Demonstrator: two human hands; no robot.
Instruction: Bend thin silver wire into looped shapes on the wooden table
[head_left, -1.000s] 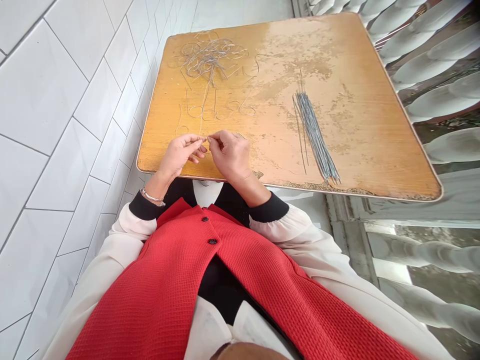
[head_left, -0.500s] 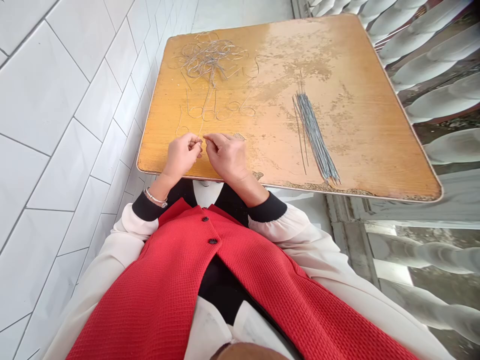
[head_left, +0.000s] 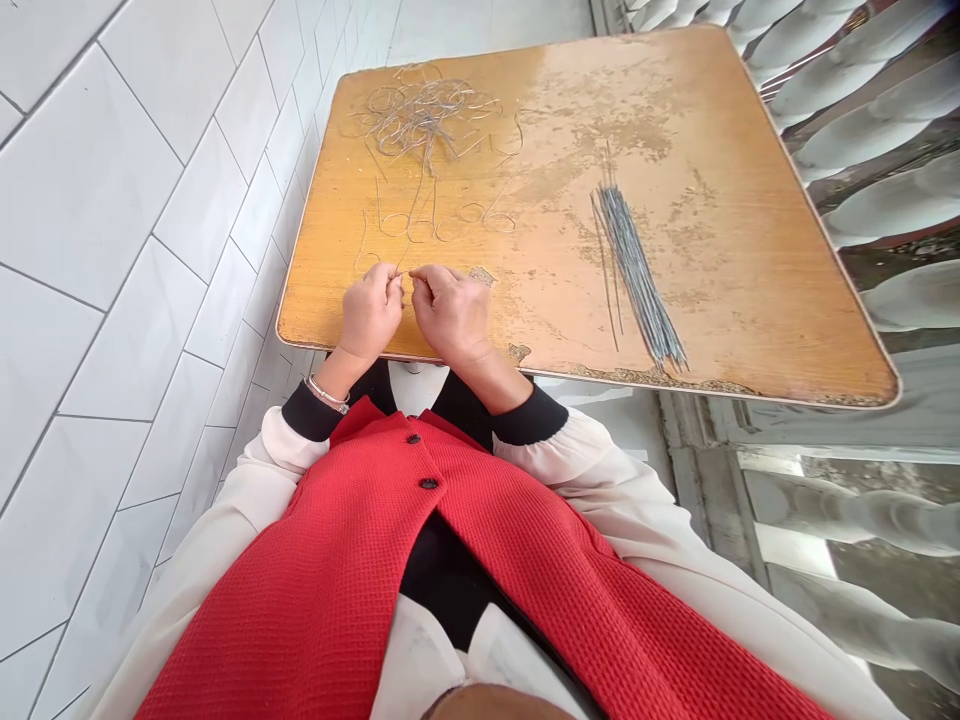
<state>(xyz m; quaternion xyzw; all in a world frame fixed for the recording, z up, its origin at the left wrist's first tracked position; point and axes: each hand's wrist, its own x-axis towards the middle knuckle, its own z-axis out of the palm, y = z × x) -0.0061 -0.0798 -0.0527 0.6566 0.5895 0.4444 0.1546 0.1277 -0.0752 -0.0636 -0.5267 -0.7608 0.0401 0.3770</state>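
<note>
The fingers of the left hand (head_left: 369, 315) and right hand (head_left: 450, 312) are pinched close together at the lower middle of the frame, gripping a thin silver wire (head_left: 406, 258) just above the near edge of the orange wooden worktop (head_left: 750, 330). That wire runs up through a row of loops (head_left: 450, 228) to a tangled wire heap (head_left: 420, 118) at the worktop's upper left, while a bundle of straight wire rods (head_left: 637, 270) lies right of centre, well apart from both hands.
</note>
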